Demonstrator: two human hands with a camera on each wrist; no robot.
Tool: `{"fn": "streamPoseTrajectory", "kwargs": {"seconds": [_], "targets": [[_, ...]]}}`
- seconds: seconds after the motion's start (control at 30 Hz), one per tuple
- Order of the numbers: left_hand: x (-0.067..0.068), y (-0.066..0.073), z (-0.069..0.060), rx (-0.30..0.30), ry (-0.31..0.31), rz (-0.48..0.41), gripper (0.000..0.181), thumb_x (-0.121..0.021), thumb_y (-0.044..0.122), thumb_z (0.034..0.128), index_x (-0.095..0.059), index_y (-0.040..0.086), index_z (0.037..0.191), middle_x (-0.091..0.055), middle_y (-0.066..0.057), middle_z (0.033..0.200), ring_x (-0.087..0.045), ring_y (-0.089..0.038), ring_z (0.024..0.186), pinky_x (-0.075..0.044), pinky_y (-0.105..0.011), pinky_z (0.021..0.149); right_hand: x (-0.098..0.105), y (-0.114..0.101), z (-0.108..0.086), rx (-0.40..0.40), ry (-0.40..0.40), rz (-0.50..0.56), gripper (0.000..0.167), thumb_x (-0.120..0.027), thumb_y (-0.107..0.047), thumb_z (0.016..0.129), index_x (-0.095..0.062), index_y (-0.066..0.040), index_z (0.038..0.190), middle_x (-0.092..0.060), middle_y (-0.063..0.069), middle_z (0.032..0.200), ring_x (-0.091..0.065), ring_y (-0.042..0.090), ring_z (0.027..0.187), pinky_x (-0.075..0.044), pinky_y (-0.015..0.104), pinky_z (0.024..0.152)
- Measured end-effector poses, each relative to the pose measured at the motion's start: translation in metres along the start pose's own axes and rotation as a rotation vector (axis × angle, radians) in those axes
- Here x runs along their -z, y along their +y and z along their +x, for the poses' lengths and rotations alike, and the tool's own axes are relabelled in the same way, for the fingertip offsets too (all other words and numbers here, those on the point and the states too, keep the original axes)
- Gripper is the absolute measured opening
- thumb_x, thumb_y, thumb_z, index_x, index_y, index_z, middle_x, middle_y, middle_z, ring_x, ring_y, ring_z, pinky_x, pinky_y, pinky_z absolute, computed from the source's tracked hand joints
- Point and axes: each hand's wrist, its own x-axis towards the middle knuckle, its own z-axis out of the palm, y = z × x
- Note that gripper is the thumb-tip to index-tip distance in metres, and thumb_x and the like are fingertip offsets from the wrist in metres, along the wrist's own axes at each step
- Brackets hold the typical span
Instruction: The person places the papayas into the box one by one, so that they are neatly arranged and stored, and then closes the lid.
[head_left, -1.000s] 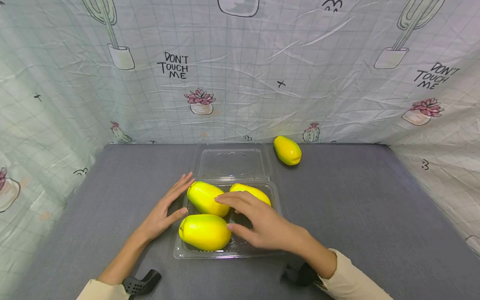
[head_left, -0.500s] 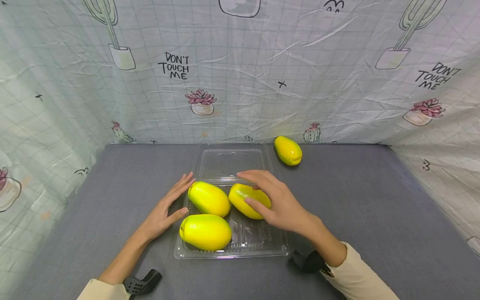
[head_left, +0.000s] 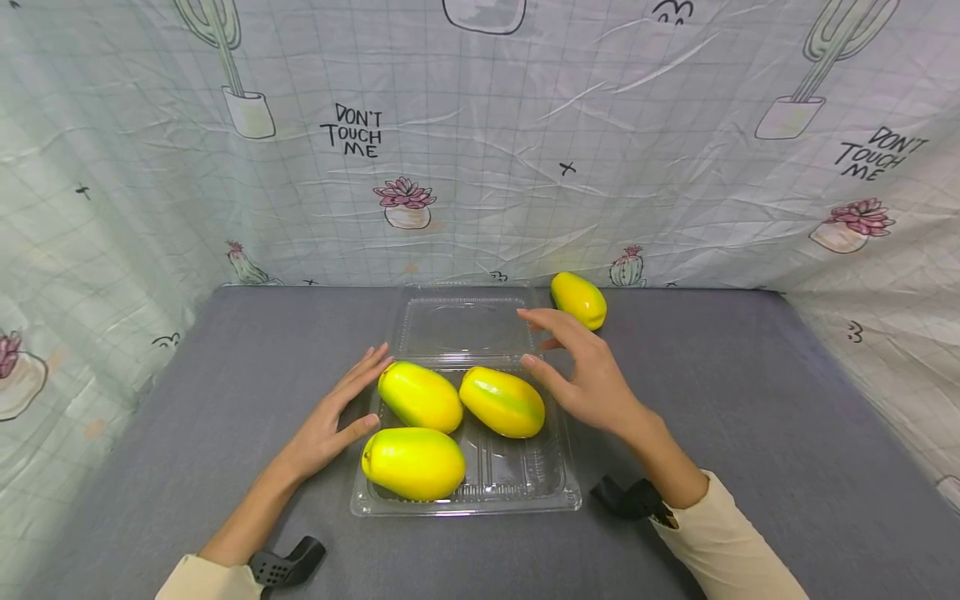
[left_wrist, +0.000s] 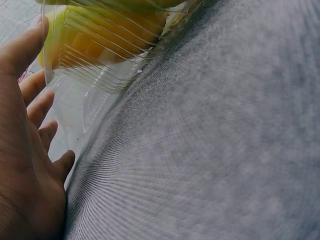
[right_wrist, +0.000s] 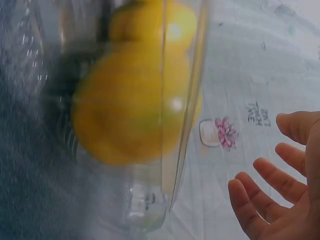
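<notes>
Centred on the grey cloth-covered worktop (head_left: pixel 720 392), a clear plastic hinged container (head_left: pixel 525 506), with its ridged transparent lid (head_left: pixel 465 323) lying flat beyond. Inside the container: at near left, a smooth oval yellow-green fruit (head_left: pixel 414 463); at far left, a second yellow-green fruit (head_left: pixel 420 397); at far right, a third yellow-green fruit (head_left: pixel 502 402). Past the container's far right corner, near the lid, a fourth yellow-green fruit (head_left: pixel 579 300) on the worktop. Along the container's left edge, a bare left hand (head_left: pixel 322 429), grip apart, fingers straight, one fingertip against the clear wall. Above the container's far right edge, a bare right hand (head_left: pixel 596 379), grip apart, thumb well clear of loosely bent fingers. Behind the container, a pale cactus-printed curtain (head_left: pixel 480 150).
</notes>
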Motion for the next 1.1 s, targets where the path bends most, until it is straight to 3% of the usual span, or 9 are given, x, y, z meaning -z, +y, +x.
{"fn": "streamPoseTrajectory", "kwargs": {"seconds": [0.53, 0.83, 1.1], "targets": [[0.0, 0.0, 0.0, 0.009, 0.0, 0.012, 0.064, -0.062, 0.013, 0.0895, -0.036, 0.006, 0.148, -0.021, -0.011, 0.157, -0.008, -0.035, 0.144, -0.008, -0.066, 0.107, 0.017, 0.027, 0.002, -0.138, 0.077, -0.035, 0.052, -0.069, -0.01, 0.087, -0.052, -0.011, 0.136, -0.054, 0.007, 0.131, -0.055, 0.024, 0.109, -0.05, 0.045, 0.087], [0.0, 0.0, 0.0, 0.02, -0.002, 0.014, 0.063, -0.061, 0.012, 0.0893, -0.036, 0.005, 0.147, -0.02, -0.01, 0.157, -0.007, -0.036, 0.144, -0.007, -0.066, 0.107, 0.021, 0.047, 0.002, -0.188, 0.112, -0.061, 0.052, -0.069, -0.012, 0.087, -0.052, -0.011, 0.136, -0.054, 0.013, 0.129, -0.055, 0.033, 0.11, -0.049, 0.051, 0.086], [0.0, 0.0, 0.0, 0.01, 0.004, 0.016, 0.063, -0.062, 0.013, 0.0896, -0.036, 0.007, 0.147, -0.02, -0.012, 0.157, -0.008, -0.038, 0.143, -0.008, -0.066, 0.107, 0.027, 0.062, 0.002, -0.259, 0.119, -0.085, 0.051, -0.069, -0.011, 0.088, -0.051, -0.008, 0.136, -0.053, 0.015, 0.13, -0.054, 0.033, 0.111, -0.048, 0.052, 0.088]]}}
